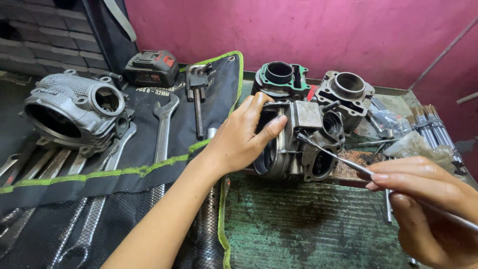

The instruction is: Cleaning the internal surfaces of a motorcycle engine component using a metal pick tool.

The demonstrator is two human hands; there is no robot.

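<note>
Head view looks down on a worn green worktop, and I see the left hand (244,137) wrapped around the side of a grey metal cylinder head (298,142) standing near the middle of the worktop, at the front lip of a rusty tray (393,94). The right hand (428,204) is closed on a thin metal pick (343,159), pinched between thumb and fingers, its tip touching the top of the casting. I judge the cylinder head heavy, rigid and likely oily, with sharp fins and machined faces; the broad flat flank where the palm sits is the safest hold, away from the ports. It lies on its side with its round openings facing toward me and to the right, its long axis running roughly left to right along the worktop. The pick runs diagonally from the lower right up toward the casting. Behind it, at the back edge, sit two cylinder barrels (281,79), one with a green gasket. On the left, a black tool roll (149,164) carries spanners (164,129) and a second cylinder head (74,112).
</note>
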